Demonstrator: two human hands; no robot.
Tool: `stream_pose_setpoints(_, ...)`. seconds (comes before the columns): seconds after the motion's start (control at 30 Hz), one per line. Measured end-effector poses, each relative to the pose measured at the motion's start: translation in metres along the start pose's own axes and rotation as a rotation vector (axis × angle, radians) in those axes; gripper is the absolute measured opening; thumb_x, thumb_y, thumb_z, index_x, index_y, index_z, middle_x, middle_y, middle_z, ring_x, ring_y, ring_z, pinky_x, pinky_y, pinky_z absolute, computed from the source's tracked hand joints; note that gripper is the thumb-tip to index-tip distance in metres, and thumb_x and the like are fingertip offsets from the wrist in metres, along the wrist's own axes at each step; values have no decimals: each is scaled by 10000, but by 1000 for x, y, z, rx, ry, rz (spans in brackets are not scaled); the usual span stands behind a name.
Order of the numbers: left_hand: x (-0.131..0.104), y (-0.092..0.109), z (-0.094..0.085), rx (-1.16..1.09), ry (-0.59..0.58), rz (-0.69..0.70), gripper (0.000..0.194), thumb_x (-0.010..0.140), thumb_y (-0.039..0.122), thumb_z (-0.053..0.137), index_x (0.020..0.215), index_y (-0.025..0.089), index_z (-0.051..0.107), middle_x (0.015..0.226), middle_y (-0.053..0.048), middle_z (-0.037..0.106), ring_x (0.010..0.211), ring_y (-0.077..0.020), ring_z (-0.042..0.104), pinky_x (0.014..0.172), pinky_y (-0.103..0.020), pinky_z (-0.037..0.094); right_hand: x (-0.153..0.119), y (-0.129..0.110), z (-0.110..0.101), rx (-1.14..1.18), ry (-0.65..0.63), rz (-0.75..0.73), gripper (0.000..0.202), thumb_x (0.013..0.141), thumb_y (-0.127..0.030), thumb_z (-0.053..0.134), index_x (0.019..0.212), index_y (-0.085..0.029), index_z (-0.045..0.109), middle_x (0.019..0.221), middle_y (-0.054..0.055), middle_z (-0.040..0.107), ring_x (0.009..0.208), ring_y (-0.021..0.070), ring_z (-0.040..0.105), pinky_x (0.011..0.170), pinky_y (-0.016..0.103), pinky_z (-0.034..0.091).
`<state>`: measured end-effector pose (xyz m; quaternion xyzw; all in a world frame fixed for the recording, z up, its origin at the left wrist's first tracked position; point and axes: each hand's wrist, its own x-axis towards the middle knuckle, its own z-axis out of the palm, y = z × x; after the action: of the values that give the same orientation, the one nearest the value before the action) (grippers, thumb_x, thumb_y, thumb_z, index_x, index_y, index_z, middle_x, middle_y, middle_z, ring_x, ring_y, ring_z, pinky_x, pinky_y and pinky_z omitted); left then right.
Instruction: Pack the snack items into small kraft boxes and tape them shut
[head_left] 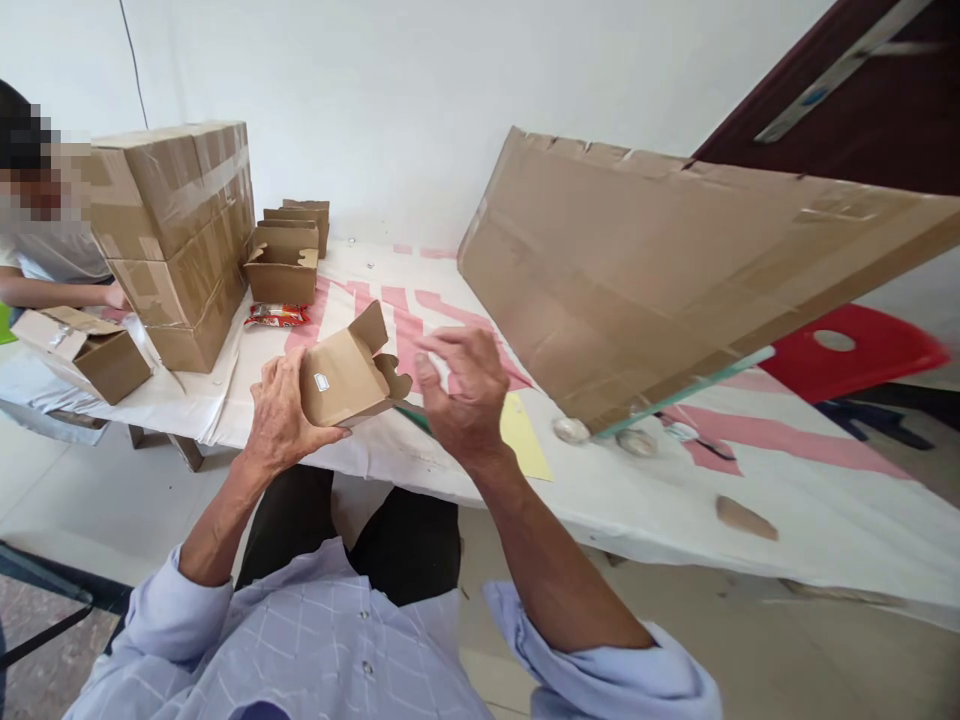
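Note:
My left hand [276, 415] grips a small brown cardboard box [334, 385] by its left end, fingers over the top edge and thumb along the lower side. The box is tilted, with a small white label [322, 382] facing me and its notched flaps raised at the right end. My right hand [466, 395] is just right of those flaps, apart from the box. Its thumb and fingers are curled together, slightly blurred; a whitish patch shows between them, and I cannot tell what it is. Beneath this hand lies a yellow sheet [527, 440].
Taped cartons [191, 215] stand stacked at left, beside several open small boxes [283, 265] and a red packet [277, 316]. A large cardboard-covered panel [637, 270] leans on the right. Tape rolls [571, 430] lie under it. Another person [64, 290] sits far left near a box [86, 350].

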<state>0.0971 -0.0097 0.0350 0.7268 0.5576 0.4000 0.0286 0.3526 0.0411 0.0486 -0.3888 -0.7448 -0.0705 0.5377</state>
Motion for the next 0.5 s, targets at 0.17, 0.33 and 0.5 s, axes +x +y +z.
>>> stream_pose_setpoints(0.17, 2, 12, 7, 33, -17, -5, 1340, 550, 459, 1070, 1656, 245, 344, 1595, -226, 562, 1471, -518, 481, 1088, -641, 458, 27, -48, -2, 19, -320, -312, 273, 1099, -183, 528, 1058, -220, 795, 1041, 106, 711, 993, 263, 612, 924, 435, 524)
stream_pose_setpoints(0.33, 1, 19, 14, 55, -25, -5, 1322, 595, 529, 1041, 1668, 229, 329, 1585, -237, 570, 1473, -509, 475, 1071, -616, 454, 34, -45, 12, -178, -498, -417, 274, 1079, -122, 541, 960, -198, 776, 1063, 120, 715, 1014, 266, 575, 870, 404, 465)
stream_pose_setpoints(0.5, 4, 24, 16, 47, -51, 6, 1306, 618, 536, 1034, 1672, 237, 323, 1616, -240, 561, 1489, -501, 463, 1069, -601, 445, 38, -41, 17, -279, -544, -462, 257, 1061, -86, 550, 1043, -181, 788, 1092, 132, 737, 1062, 282, 573, 835, 396, 445)
